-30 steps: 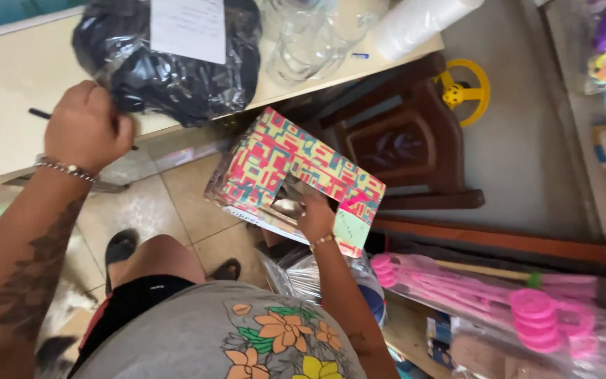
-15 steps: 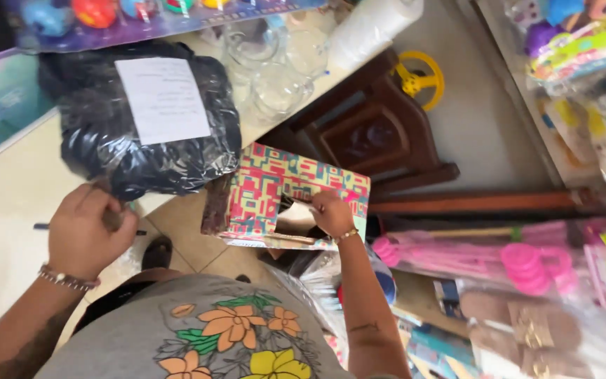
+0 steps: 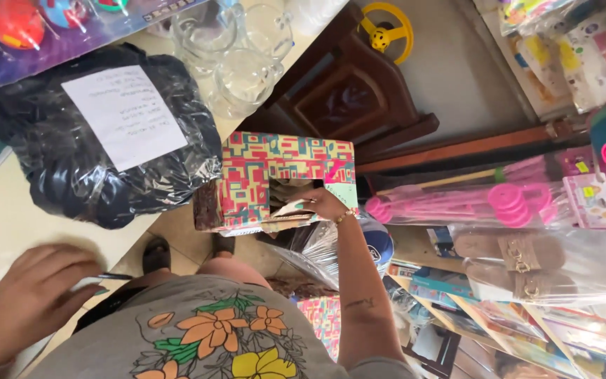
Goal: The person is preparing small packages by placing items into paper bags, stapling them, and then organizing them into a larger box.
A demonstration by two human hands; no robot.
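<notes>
Your right hand still grips the patterned box, now raised beside the counter edge. Your left hand has dropped, fingers curled over a pen vs. earlier.

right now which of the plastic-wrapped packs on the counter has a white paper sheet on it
The black plastic-wrapped bundle at the counter's middle carries the white sheet. The purple toy pack above it and the clear glass mugs beside it have none.
</notes>
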